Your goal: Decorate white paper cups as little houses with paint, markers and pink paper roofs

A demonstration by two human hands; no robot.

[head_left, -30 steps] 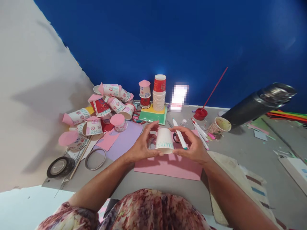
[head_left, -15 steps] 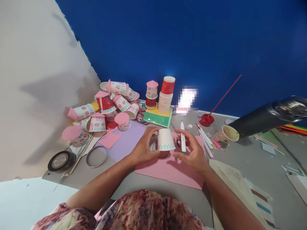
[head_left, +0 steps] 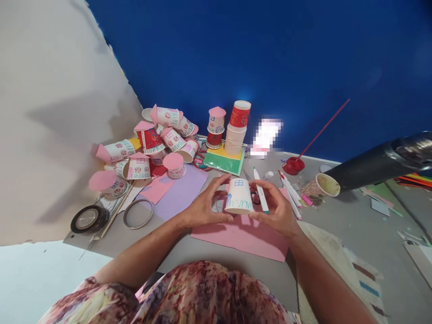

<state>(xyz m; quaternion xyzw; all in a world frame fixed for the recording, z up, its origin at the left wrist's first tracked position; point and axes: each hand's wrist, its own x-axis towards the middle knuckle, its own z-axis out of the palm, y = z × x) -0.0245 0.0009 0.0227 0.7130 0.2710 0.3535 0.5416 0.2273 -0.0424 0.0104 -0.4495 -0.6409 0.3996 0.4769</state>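
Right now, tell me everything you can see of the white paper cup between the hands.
The white paper cup is upside down, wide mouth downward, tilted slightly. It looks like thin paper; a small blue window is drawn near its closed end and a green zigzag runs along the rim, with blue strokes on its left side. The left hand and right hand hold it by their fingertips from both sides, just above the pink paper sheet.

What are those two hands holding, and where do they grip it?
An upside-down paper cup, with a drawn blue window and green zigzags. The left hand and right hand pinch its sides, fingertips near the wide rim.
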